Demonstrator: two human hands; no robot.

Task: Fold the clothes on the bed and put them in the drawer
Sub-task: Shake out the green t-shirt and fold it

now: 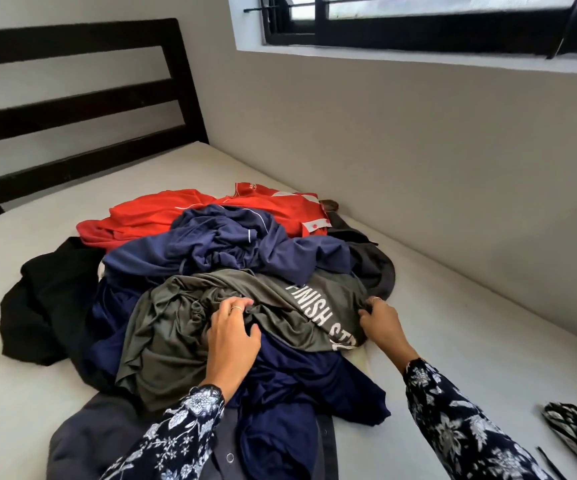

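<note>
Nothing folded yet: whole pile of clothes (211, 271) sits loose mid-bed (453, 341), no drawer in view. My left hand (233, 336) has fingers curled into the olive-grey shirt (183, 327) on top of the pile, and my right hand (379, 322) pinches its right edge near the white lettering. Red top (162, 216) far, navy pieces (245, 251) in the middle, black garment (48, 299) left, all still to fold, by my read.

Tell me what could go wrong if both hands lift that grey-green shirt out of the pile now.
The olive shirt is bunched under the left hand and right hand, so it may come up twisted. It drapes over the navy garment and could drag it along. The drawer is out of view.
</note>
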